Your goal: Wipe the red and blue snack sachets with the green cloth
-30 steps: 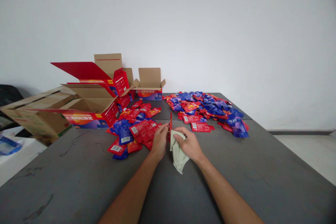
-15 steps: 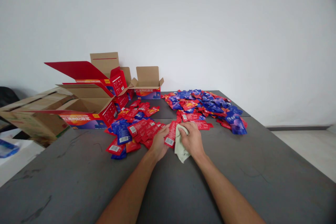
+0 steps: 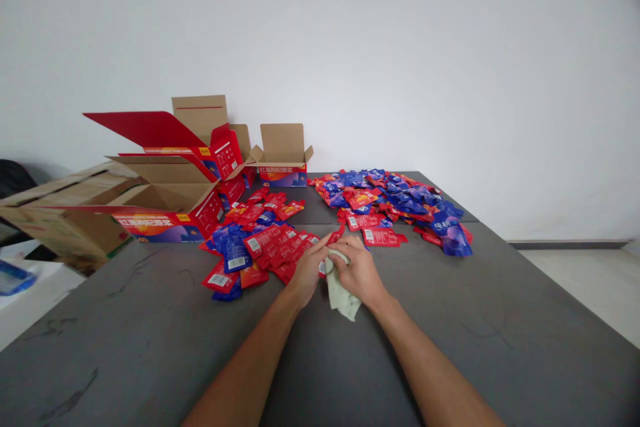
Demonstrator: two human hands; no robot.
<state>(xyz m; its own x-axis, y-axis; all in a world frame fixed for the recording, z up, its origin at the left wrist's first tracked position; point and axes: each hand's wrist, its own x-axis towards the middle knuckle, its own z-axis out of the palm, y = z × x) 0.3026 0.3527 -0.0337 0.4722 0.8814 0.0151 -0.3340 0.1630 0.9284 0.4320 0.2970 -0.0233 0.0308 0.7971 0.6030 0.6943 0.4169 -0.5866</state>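
Between my hands is a red pouch (image 3: 337,234), mostly hidden by the fingers, with its narrow end pointing away from me. My left hand (image 3: 308,271) grips it from the left side. In my right hand (image 3: 359,271) is a pale green cloth (image 3: 342,295), pressed against the pouch and hanging down toward the table. Just left of my left hand lies a spread of red pouches (image 3: 277,250), barcodes up, with blue pouches (image 3: 233,250) beside them. Beyond my right hand another red pouch (image 3: 382,237) lies flat.
A large heap of red and blue pouches (image 3: 390,193) covers the back right of the dark table (image 3: 450,347). Open red cardboard boxes (image 3: 163,223) stand at the back left, with a smaller open box (image 3: 283,175) behind. A brown carton (image 3: 75,233) sits beyond the left edge.
My right hand has moved left with the cloth, closing over the pouch. The pouch, earlier showing its barcode side, is now turned and largely covered by both hands.
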